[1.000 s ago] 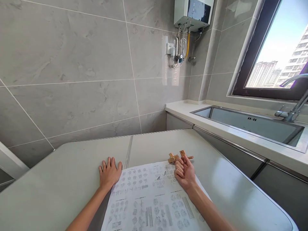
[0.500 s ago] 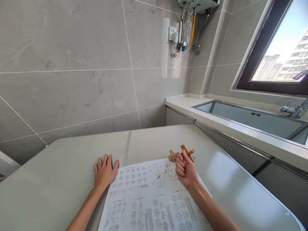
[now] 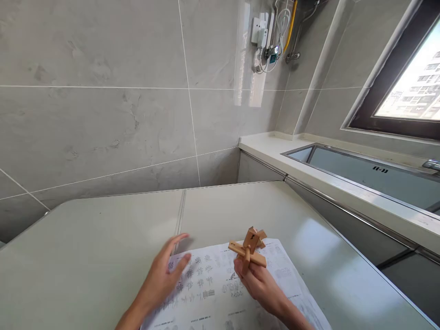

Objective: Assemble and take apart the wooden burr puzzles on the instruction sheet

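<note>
My right hand (image 3: 258, 280) is closed around light-brown wooden burr puzzle pieces (image 3: 248, 257), raised over the upper right of a printed sheet. Several notched sticks cross one another there, and one block bears a dark number on its end. A further wooden bit (image 3: 262, 237) shows just behind; whether it joins the held pieces I cannot tell. My left hand (image 3: 164, 270) hovers at the sheet's left edge, thumb and fingers apart, holding nothing. The paper sheet (image 3: 202, 286) carries rows of small line drawings of puzzles and lies partly beneath both hands.
A pale table (image 3: 85, 256) with a seam across it stands against a grey tiled wall (image 3: 103, 128). On the right runs a white counter (image 3: 264, 146) with a steel sink (image 3: 360, 172) below a window. Pipes and a socket (image 3: 257, 31) are on the far wall.
My left hand has lifted from lying flat on the table and moved right, towards the sheet. The right hand has turned and come nearer with the puzzle pieces. The view has shifted.
</note>
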`<state>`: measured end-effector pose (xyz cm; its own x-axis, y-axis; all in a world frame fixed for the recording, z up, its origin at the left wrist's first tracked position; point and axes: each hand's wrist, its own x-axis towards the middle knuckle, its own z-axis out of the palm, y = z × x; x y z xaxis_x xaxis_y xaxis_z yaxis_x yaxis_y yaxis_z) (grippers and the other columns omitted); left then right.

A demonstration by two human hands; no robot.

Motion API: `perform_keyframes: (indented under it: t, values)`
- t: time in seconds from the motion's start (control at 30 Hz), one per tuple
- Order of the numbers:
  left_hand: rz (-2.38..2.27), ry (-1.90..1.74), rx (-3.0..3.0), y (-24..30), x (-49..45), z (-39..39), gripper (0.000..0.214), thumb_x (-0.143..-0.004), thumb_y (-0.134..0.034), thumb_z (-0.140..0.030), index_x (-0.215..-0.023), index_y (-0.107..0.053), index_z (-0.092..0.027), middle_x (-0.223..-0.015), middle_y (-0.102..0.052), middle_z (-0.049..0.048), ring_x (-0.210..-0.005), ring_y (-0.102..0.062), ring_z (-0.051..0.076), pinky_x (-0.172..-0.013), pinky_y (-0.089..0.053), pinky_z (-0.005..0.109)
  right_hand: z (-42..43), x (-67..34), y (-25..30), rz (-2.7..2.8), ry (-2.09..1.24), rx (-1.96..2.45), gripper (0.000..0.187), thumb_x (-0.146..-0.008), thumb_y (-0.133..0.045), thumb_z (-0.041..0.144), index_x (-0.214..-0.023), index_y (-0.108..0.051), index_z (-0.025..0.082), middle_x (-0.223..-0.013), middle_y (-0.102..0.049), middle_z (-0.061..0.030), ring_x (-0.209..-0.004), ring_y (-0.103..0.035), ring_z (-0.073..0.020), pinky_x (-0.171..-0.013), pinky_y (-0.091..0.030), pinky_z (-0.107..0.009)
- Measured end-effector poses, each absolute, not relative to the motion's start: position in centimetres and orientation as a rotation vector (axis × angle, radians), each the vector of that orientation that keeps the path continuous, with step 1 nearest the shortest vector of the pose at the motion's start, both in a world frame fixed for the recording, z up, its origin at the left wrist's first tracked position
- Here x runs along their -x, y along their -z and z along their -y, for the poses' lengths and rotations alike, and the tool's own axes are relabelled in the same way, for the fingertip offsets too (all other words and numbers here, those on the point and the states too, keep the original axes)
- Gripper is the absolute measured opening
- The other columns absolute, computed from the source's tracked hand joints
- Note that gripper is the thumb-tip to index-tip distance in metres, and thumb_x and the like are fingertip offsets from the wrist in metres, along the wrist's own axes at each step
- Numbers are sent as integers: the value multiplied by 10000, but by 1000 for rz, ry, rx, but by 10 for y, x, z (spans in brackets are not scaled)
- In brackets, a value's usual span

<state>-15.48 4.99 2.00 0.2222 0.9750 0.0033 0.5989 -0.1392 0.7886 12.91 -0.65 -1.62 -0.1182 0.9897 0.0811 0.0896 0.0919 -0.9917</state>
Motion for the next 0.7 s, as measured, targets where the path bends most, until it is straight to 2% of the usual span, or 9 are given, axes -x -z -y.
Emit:
perform_keyframes:
  t: [0.1, 0.17, 0.23, 0.3, 0.4, 0.5, 0.7]
  values:
    - [-1029, -667, -1683, -31, 125, -38, 919, -864, -738, -737, -1613, -456, -286, -1631, -531, 153, -1525, -489, 375, -1279, -388, 537, 3, -119, 0, 1670, -1111, 1183, 489, -1090, -429, 559, -728, -410, 230, -744, -484, 3, -700, -441, -165, -646, -399, -293]
    - [-892, -618, -1600, -32, 111, -36, 1142, -728, -872, -730, -1663, -382, -295, -1661, -493, 157, -1556, -441, 393, -1317, -313, 553, -1, -112, -10, 1740, -1119, 1145, 403, -1096, -422, 476, -787, -485, 226, -842, -591, -22, -803, -535, -194, -771, -453, -320]
    - [-833, -583, -1496, -30, 102, -37, 1218, -682, -919, -704, -1683, -354, -299, -1699, -440, 155, -1574, -405, 415, -1317, -299, 575, -4, -107, -15, 1783, -1178, 1115, 367, -1097, -415, 424, -807, -521, 226, -881, -642, -31, -860, -582, -210, -834, -472, -332]
    - [-805, -609, -1403, -24, 97, -39, 1222, -659, -936, -696, -1668, -397, -268, -1668, -480, 173, -1564, -413, 434, -1314, -301, 580, -7, -103, -14, 1810, -1200, 1103, 351, -1090, -413, 388, -807, -541, 225, -880, -666, -37, -857, -598, -213, -844, -482, -333]
    - [-797, -652, -1342, -13, 94, -42, 1100, -664, -933, -690, -1580, -533, -231, -1566, -586, 183, -1515, -469, 446, -1300, -319, 580, -11, -101, -7, 1838, -1192, 1101, 312, -1072, -425, 353, -831, -574, 223, -903, -704, -49, -846, -612, -218, -809, -488, -322]
    - [-803, -688, -1320, -6, 92, -43, 1004, -666, -942, -659, -1505, -597, -229, -1484, -642, 173, -1463, -517, 442, -1277, -350, 569, -13, -98, -1, 1801, -1211, 1073, 298, -1066, -444, 338, -851, -614, 223, -900, -727, -54, -832, -630, -218, -792, -501, -310]
    - [-792, -773, -1202, 1, 98, -47, 985, -708, -902, -693, -1518, -561, -247, -1498, -621, 182, -1422, -554, 421, -1255, -378, 557, -17, -94, 9, 1692, -1208, 1042, 379, -1105, -433, 475, -1066, -728, 239, -1053, -763, -99, -1063, -686, -271, -1006, -530, -369]
